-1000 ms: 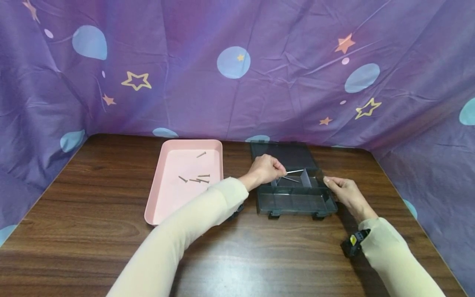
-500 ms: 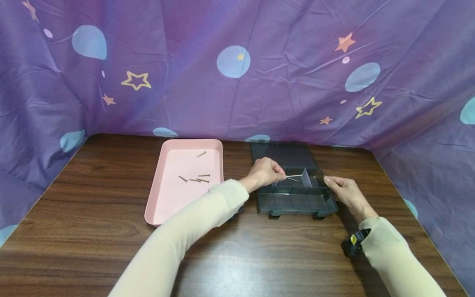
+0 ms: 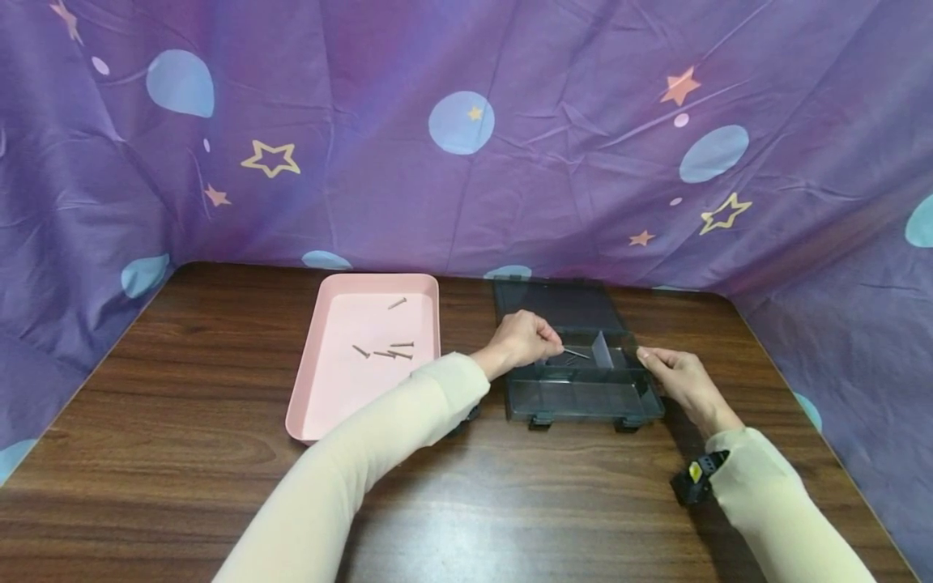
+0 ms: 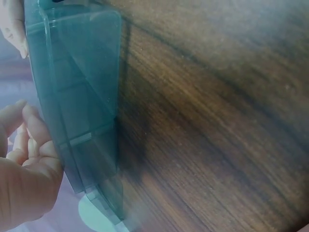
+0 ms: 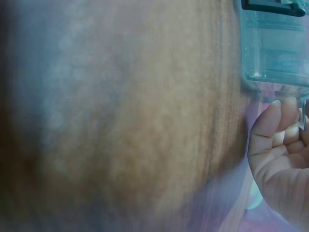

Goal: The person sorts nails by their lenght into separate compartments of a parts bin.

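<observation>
Head view, left hand: the left hand (image 3: 519, 338) reaches over the near-left rim of the dark box, fingers curled, pinching one end of a thin nail (image 3: 576, 353).
Head view, nail: it sticks out to the right of the fingertips, lying low in the back left compartment, its far end just short of the upright divider (image 3: 602, 350).
Head view, box: the dark translucent box (image 3: 583, 397) sits directly under and in front of the left hand's grip, its opened lid (image 3: 557, 304) lying flat behind it.
Head view, right hand: the right hand (image 3: 679, 378) rests against the box's right wall, fingers bent round the upper edge, holding it.
Head view, tray: the pink tray (image 3: 321, 405) lies to the left of the gripping hand, well apart from the box, with several loose nails (image 3: 386, 352) on its floor.
Head view, table: the wooden table (image 3: 182, 421) carries both containers.
Left wrist view, hand: curled fingers (image 4: 34, 137) sit close against the box wall (image 4: 79, 96); the nail cannot be made out here.
Left wrist view, other hand: a fingertip shows at the top left corner beside the box.
Right wrist view, hand: the fingers (image 5: 277, 128) curl just below the box corner (image 5: 273, 53); whether they touch it is unclear in the blur.
</observation>
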Tool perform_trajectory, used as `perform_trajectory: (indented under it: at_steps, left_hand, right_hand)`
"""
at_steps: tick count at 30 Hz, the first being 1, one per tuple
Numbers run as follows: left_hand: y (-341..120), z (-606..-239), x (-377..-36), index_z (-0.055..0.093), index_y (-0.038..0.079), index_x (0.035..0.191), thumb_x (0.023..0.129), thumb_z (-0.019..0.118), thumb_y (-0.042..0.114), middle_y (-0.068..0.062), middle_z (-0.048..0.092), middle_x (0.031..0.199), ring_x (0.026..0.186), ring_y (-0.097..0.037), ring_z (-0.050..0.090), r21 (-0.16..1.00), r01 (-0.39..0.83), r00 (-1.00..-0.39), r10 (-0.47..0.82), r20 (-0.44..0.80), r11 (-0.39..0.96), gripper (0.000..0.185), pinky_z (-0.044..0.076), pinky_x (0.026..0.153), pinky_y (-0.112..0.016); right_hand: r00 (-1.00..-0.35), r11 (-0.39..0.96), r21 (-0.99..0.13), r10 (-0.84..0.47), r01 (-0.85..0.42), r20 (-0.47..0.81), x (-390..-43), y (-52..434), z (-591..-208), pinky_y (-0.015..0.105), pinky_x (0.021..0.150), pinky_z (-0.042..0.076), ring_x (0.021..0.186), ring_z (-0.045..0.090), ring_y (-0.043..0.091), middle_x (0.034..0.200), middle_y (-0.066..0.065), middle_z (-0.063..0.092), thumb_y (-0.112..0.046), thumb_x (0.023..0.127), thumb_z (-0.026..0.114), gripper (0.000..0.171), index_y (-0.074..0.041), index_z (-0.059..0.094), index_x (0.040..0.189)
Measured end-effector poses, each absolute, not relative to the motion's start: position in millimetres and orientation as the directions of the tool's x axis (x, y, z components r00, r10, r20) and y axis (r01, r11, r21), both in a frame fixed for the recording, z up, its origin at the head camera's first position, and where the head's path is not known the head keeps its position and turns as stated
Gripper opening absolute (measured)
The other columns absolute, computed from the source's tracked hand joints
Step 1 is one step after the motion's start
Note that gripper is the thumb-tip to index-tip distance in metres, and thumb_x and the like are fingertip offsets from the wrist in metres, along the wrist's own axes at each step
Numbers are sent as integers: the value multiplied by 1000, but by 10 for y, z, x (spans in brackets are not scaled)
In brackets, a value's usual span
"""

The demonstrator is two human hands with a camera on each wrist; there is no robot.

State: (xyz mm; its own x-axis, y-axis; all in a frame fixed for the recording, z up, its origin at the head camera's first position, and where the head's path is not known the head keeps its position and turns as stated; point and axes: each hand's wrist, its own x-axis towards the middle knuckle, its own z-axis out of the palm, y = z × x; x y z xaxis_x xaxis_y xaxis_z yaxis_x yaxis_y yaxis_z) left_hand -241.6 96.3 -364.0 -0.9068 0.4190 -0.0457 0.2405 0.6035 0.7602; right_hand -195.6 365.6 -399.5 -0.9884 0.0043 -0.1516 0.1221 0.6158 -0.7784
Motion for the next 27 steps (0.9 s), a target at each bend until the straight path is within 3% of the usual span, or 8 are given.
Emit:
perform_trajectory:
  at_steps: [5,11,13,16,19,23,27]
  left_hand:
    - [951,-3633,-2419,76,15,86,84,71,23,4,70,68,54,-1,56,756,250,-910,413,-29,604,10,45,67,-15]
    - [929,-3589,-2410,76,16,87,83,72,24,4,70,66,52,0,55,761,270,-908,420,-4,590,10,44,66,-14]
    - [918,-3572,-2406,76,16,87,83,72,25,4,70,67,53,-1,56,764,272,-906,424,-2,585,11,44,64,-14]
    - [892,-3553,-2397,75,15,88,83,72,25,4,70,68,58,-6,61,773,264,-904,428,-11,577,11,45,63,-14]
    - [851,-3538,-2386,75,16,89,83,72,24,4,71,70,62,-8,64,775,262,-903,429,-12,575,11,45,65,-14]
    - [784,-3499,-2373,75,16,89,82,73,24,3,72,73,62,-4,61,789,261,-901,434,-8,556,11,45,67,-14]
    - [712,-3470,-2370,75,13,89,82,73,22,1,73,76,60,-3,60,823,233,-900,435,-19,519,12,46,60,-14]
  right_hand:
    - [-988,616,-778,9,126,-152,-1964,3647,-4003,9,76,43,128,36,35,140,25,39,-40,100,37,61,9,39,137]
    - [-991,634,-764,21,118,-136,-1968,3649,-4012,22,90,45,129,36,35,139,24,40,-40,100,37,60,8,40,136]
    - [-992,635,-764,27,114,-126,-1968,3649,-4018,22,90,45,126,44,27,138,24,42,-40,100,38,60,8,42,135]
    - [-994,612,-784,34,106,-107,-1971,3653,-4032,17,81,47,107,55,3,135,26,44,-39,99,41,59,9,44,133]
    - [-995,577,-811,32,98,-97,-1975,3654,-4047,13,72,48,89,49,-15,132,27,46,-37,99,44,58,11,46,131]
    - [-995,556,-826,25,94,-96,-1975,3654,-4046,15,70,50,85,51,-15,127,20,53,-35,99,45,58,12,44,131]
    - [-994,544,-833,21,101,-107,-1972,3654,-4042,16,70,50,84,53,-13,123,12,57,-34,99,45,58,13,43,132]
